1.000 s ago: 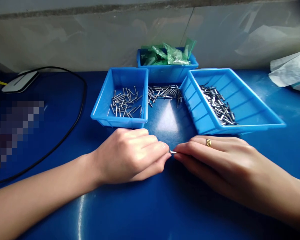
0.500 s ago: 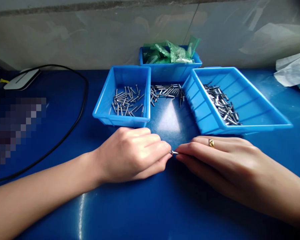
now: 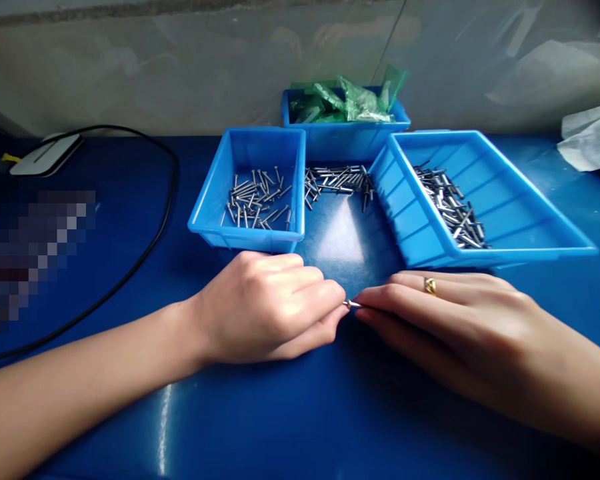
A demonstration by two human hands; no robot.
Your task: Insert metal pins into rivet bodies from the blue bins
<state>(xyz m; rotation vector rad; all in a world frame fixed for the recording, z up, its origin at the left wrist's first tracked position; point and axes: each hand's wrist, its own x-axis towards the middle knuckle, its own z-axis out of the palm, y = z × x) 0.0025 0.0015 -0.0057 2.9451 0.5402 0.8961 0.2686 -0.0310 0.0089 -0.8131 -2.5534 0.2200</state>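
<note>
My left hand point(image 3: 265, 308) and my right hand point(image 3: 450, 317) rest on the blue table and meet fingertip to fingertip around one small metal screw point(image 3: 351, 304), of which only a short bit shows. A gold ring point(image 3: 430, 286) sits on my right hand. Just beyond my left hand stands a small blue bin point(image 3: 253, 143) with several screws. A larger tilted blue tray point(image 3: 510, 200) beyond my right hand holds a strip of metal pins. A loose pile of screws point(image 3: 336, 180) lies on the table between the two.
A third blue bin point(image 3: 345, 137) with green plastic bags point(image 3: 347, 103) stands at the back against the wall. A black cable point(image 3: 155, 227) curves across the left side to a white device point(image 3: 45, 153). White plastic wrap point(image 3: 593, 140) lies at the far right.
Both hands keep the same pinch on the screw. The view has shifted slightly left and down, so the bins appear a little further right and higher.
</note>
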